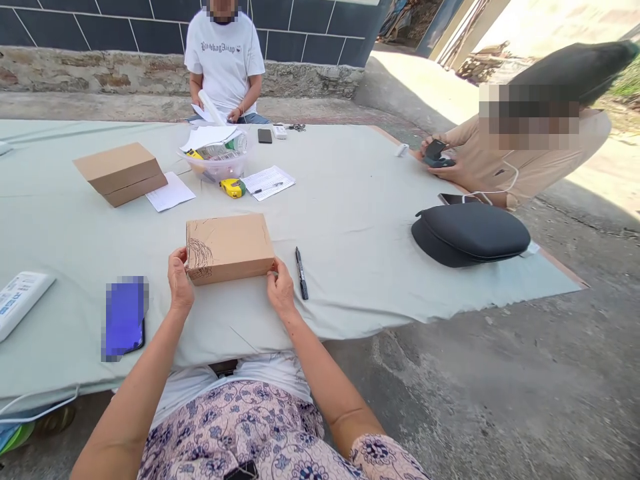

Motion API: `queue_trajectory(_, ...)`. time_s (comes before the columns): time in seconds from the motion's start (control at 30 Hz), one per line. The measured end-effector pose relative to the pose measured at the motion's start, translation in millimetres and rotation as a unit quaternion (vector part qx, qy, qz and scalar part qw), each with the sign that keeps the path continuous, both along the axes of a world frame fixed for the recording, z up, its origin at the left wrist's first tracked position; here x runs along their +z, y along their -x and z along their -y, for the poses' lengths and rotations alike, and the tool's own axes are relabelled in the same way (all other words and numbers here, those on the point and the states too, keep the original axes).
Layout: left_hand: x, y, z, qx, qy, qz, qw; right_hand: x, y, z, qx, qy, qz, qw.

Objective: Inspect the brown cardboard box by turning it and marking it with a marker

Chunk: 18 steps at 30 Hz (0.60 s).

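A brown cardboard box with dark scribbled lines on its left end lies flat on a pale green cloth. My left hand grips the box's left end, and my right hand presses on its right front corner. To the right of that hand lies a black pen. Left of my left hand is a phone, its screen blurred. A white box-shaped device lies at the cloth's left edge.
Farther back stand a second cardboard box, a plastic bowl of papers and bottles, and a yellow tape measure. A black padded case lies right. One seated person faces me; another holds a dark device.
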<state>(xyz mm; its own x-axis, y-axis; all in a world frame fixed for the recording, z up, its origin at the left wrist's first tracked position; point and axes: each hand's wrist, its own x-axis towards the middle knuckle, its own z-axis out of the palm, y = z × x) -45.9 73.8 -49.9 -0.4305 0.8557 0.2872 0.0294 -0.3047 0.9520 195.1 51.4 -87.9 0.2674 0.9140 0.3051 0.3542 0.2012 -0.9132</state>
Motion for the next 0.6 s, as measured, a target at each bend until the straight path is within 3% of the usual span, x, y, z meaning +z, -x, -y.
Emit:
queue_trajectory(0.23, -17.9, -2.2, 2.6, -0.060, -0.031, -0.004, 0.998, -4.1, -0.6, 0.9, -0.024, -0.002, 0.034, 0.999)
queue_trajectory(0.6, -23.6, -1.1, 9.4, -0.060, -0.026, -0.025, 0.998, 1.1, -4.0, 8.5, -0.025, 0.020, 0.057, 0.998)
